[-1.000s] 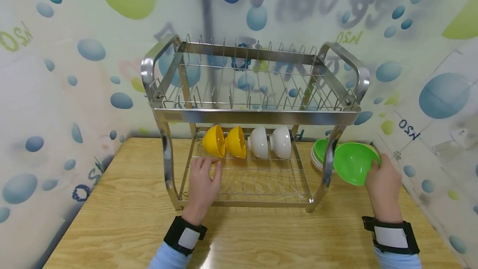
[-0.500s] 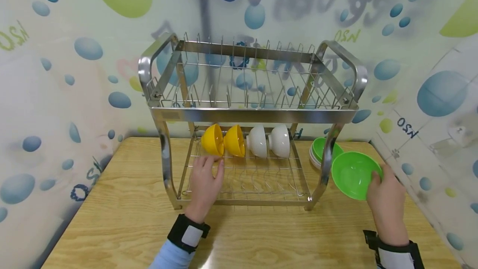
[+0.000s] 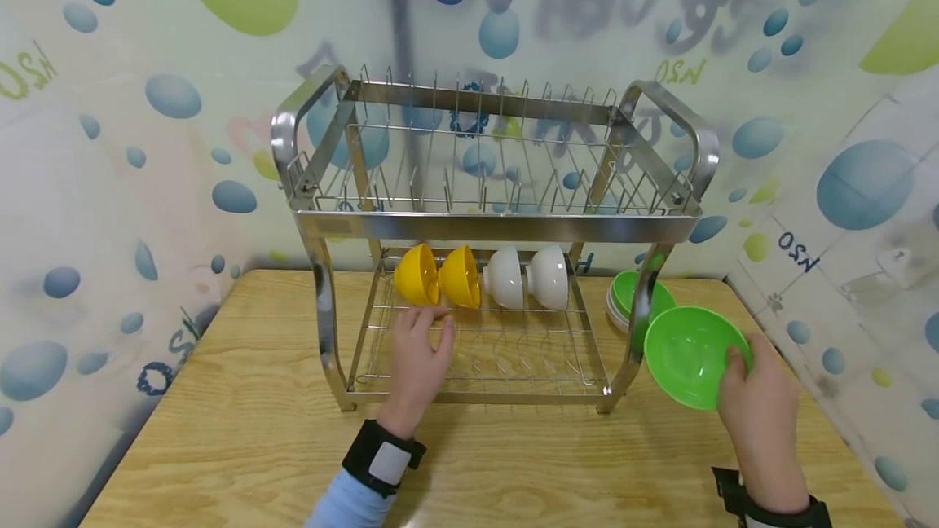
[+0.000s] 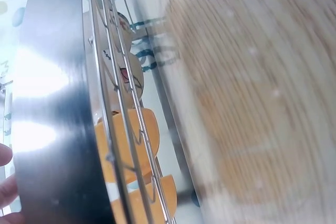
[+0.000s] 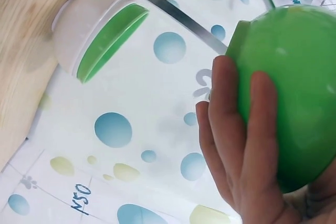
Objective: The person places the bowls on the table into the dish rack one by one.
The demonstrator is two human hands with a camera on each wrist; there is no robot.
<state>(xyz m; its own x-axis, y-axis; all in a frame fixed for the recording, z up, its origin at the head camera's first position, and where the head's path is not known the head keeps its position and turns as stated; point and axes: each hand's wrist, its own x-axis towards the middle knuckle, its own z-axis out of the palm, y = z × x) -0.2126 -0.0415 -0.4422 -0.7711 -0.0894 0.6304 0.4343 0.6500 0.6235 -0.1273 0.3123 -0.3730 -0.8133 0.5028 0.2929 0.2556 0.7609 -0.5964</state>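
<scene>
My right hand (image 3: 763,418) grips a green bowl (image 3: 682,361) by its right rim, thumb inside and fingers spread along the outside. The bowl is lifted, its mouth turned toward the head camera. Over the front of the rack's lower shelf hangs my left hand (image 3: 418,365), fingers loosely bent and holding nothing. Just beyond its fingertips, two yellow bowls (image 3: 416,275) and two white bowls (image 3: 548,278) stand on their sides in a row. In the left wrist view, fingertips (image 4: 7,191) show at the left edge beside a steel bar.
The two-tier steel dish rack (image 3: 499,226) stands on a wooden table (image 3: 513,463). Behind its right leg sits a stack with a green bowl (image 3: 628,290) nested in white ones (image 3: 618,312). A patterned wall (image 3: 756,88) closes off the back and sides.
My right hand has drawn the green bowl down, toward me, away from the stack. My left hand has shifted slightly right along the lower shelf.
</scene>
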